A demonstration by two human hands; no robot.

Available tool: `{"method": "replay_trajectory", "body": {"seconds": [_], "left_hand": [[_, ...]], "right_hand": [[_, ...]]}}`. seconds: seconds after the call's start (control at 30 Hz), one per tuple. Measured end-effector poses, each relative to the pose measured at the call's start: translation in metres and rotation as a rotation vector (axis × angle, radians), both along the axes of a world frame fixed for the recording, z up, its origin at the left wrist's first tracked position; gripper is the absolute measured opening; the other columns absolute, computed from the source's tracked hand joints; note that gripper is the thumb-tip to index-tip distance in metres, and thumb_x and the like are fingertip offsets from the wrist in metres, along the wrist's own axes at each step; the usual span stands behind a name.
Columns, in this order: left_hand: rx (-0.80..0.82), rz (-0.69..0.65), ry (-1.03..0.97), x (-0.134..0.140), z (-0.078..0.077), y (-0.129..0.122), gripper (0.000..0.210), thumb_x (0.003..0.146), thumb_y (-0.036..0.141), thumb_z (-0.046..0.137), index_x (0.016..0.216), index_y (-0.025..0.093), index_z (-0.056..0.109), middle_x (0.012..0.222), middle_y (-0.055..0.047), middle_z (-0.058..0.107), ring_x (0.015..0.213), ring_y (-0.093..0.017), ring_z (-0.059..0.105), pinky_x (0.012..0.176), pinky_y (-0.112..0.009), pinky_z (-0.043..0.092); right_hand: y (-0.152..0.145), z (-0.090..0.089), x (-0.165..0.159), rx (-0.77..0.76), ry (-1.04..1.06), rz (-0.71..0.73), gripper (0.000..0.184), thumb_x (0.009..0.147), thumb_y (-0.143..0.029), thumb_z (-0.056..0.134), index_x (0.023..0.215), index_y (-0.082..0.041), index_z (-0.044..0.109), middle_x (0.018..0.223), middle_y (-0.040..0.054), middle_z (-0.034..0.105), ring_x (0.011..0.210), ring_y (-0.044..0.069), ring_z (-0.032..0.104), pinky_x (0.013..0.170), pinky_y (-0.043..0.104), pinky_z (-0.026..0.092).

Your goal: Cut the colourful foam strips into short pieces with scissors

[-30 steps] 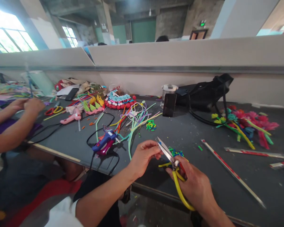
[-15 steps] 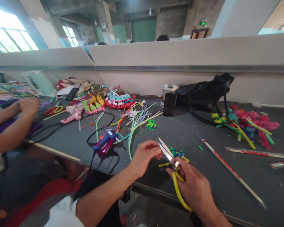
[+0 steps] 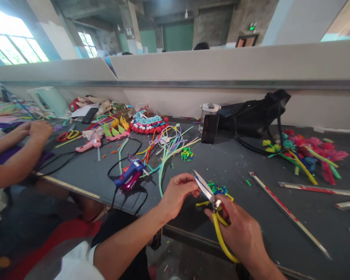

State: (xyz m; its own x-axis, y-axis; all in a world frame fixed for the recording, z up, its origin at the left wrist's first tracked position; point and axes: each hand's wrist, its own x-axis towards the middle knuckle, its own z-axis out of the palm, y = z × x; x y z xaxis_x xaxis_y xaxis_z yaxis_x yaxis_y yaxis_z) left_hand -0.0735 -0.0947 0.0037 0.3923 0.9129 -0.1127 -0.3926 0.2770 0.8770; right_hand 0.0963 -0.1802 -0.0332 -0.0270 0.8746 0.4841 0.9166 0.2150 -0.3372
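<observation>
My right hand (image 3: 240,227) grips a pair of scissors (image 3: 205,188) by the yellow handles, with the silver blades pointing up and left. At the blade tips, my left hand (image 3: 179,194) is closed in a pinch. A speck of blue shows between its fingers and the blades; the rest of what it holds is hidden. Just behind and below the blades lies a small heap of blue, green and yellow cut bits (image 3: 220,189), with a yellow fuzzy stem (image 3: 202,203) beside it. Another little pile of green and yellow bits (image 3: 187,154) sits farther back.
Left of my hands lie a blue glue gun (image 3: 131,171), a pink glue gun (image 3: 89,144) and loose fuzzy stems (image 3: 161,167). A phone (image 3: 210,129) leans against a jar, near a black bag (image 3: 253,114). Fuzzy flowers (image 3: 312,153) and wrapped sticks (image 3: 288,214) are right. A co-worker's hands (image 3: 36,130) are far left.
The view has shifted very slightly. My hands and the scissors keep nearly the same pose. At far left, the co-worker's hands have moved a little to the right.
</observation>
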Motion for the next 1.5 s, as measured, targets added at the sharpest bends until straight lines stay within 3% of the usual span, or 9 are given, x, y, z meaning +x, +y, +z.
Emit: {"method": "replay_trajectory", "body": {"seconds": [0.8, 1.17, 1.5], "left_hand": [[0.034, -0.039, 0.03, -0.001, 0.007, -0.001, 0.012, 0.067, 0.022, 0.07, 0.07, 0.012, 0.063, 0.063, -0.003, 0.063, 0.057, -0.011, 0.055, 0.058, -0.024, 0.042], [0.039, -0.031, 0.016, 0.0, 0.007, 0.0, 0.009, 0.066, 0.019, 0.069, 0.067, 0.012, 0.063, 0.06, -0.001, 0.06, 0.055, -0.009, 0.053, 0.057, -0.023, 0.041], [0.033, -0.049, 0.013, -0.001, 0.007, -0.002, 0.012, 0.068, 0.022, 0.07, 0.07, 0.012, 0.062, 0.063, -0.003, 0.062, 0.058, -0.011, 0.055, 0.059, -0.024, 0.042]], "right_hand": [[-0.002, -0.007, 0.003, 0.052, 0.007, 0.065, 0.034, 0.088, -0.044, 0.051, 0.109, -0.018, 0.06, 0.064, 0.0004, 0.062, 0.051, 0.01, 0.055, 0.05, 0.018, 0.038], [-0.003, 0.004, 0.001, -0.021, 0.034, 0.049, 0.038, 0.083, -0.053, 0.054, 0.105, -0.022, 0.061, 0.064, -0.0002, 0.061, 0.053, 0.012, 0.056, 0.05, 0.02, 0.039], [-0.002, -0.006, 0.003, 0.027, 0.045, 0.066, 0.038, 0.087, -0.048, 0.051, 0.108, -0.017, 0.061, 0.062, -0.0003, 0.063, 0.048, 0.01, 0.055, 0.049, 0.018, 0.039]]}}
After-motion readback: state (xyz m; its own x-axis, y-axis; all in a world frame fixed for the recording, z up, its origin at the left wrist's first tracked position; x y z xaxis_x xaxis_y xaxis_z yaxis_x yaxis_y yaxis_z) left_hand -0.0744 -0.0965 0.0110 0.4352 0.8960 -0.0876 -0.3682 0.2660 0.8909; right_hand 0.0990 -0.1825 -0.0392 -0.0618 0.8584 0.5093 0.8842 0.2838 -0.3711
